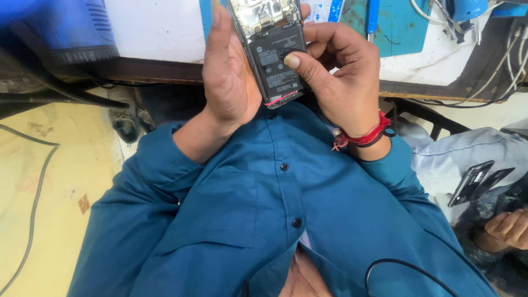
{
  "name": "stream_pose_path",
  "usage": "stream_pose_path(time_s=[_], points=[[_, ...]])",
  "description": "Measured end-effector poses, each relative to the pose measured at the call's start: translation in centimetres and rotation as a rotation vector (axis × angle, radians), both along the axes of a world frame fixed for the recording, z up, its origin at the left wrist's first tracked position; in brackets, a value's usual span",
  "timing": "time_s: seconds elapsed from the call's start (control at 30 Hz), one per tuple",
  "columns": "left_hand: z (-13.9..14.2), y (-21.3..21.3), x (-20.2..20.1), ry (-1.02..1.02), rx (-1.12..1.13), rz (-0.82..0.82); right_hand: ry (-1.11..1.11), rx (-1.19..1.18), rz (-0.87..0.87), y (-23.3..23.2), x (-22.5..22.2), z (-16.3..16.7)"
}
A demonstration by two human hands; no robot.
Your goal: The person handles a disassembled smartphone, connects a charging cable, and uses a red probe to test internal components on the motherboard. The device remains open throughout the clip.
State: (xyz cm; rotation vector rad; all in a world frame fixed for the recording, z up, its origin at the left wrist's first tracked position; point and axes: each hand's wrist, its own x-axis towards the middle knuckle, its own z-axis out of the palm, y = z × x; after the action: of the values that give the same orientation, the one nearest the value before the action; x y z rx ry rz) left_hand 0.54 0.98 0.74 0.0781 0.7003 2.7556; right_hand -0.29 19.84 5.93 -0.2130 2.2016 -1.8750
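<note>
Black and opened at its back, the phone point(273, 49) is being held over the near edge of the white workbench point(159, 27). The left hand point(228, 77) is gripping its left side, and the right hand point(335, 77) is closing around its right side, the thumb pressing on the battery point(278, 69). At the far right, another person's hand point(509, 228) is resting near a black phone frame point(476, 181).

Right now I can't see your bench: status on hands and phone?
Left hand cradles opened phone. Right hand grips other edge, thumb pressing battery. Nothing blocking; another person's hand off to the right.
</note>
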Motion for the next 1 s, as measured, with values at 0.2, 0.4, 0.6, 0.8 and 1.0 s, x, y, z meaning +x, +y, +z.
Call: stream_pose_path(time_s=[0.2,0.4,0.6,0.8,1.0], points=[[0.5,0.0,-0.2,-0.004,-0.158,0.002,0.105,0.057,-0.031,-0.5,0.6,-0.5],[0.6,0.2,0.1,-0.033,-0.036,-0.042,0.112,0.049,-0.056,-0.3,0.9,-0.8],[0.8,0.5,0.3,-0.042,-0.050,-0.013,0.075,0.008,-0.071,0.2,1.2,-0.9],[1.0,0.9,0.9,-0.020,-0.015,-0.015,0.115,0.046,-0.061,0.4,1.6,-0.3],[0.9,2.0,1.3,0.090,-0.167,0.078,0.363,0.352,-0.132,0.2,2.0,0.8]])
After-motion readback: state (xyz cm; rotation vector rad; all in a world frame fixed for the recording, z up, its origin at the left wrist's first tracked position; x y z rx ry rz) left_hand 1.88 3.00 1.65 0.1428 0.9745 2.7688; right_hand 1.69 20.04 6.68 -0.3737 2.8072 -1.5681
